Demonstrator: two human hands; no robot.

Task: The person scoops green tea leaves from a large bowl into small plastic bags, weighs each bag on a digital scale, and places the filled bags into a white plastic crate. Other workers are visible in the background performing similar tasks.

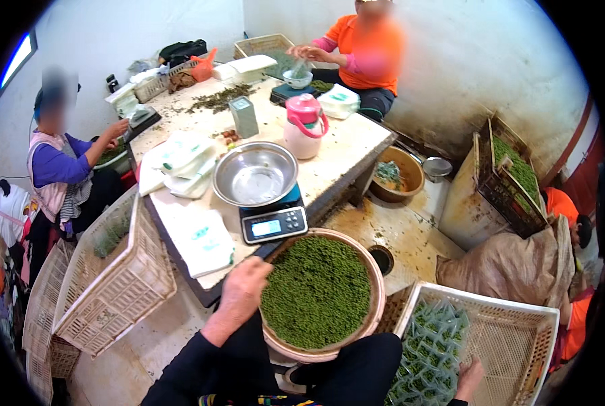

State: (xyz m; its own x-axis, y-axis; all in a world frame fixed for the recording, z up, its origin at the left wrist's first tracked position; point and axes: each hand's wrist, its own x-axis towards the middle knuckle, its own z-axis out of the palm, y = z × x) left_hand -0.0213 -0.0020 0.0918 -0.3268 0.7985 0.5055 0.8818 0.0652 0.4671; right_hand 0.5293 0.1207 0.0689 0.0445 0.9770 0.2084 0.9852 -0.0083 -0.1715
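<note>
A round pink-rimmed basin (pixel 378 298) full of small green peppercorn-like berries (pixel 319 291) sits in front of me, close to my knees. My left hand (pixel 245 289) hangs over its left rim with the fingers curled closed; whatever they may hold is hidden. At the lower right, my right hand (pixel 470 379) is inside a plastic crate (pixel 519 311), its fingers slightly apart against filled clear bags (pixel 431 352) of green berries. Beyond the basin, a steel bowl (pixel 255 174) rests on a digital scale (pixel 274 224) at the table corner.
Stacked white bags (pixel 204 242) lie on the table (pixel 343 145), beside a pink jug (pixel 304 125) and a square tin (pixel 243 116). Two people work at the table's far sides. Crates (pixel 116 298) stand left; a brown basin (pixel 397 174) and a sack (pixel 509 267) are right.
</note>
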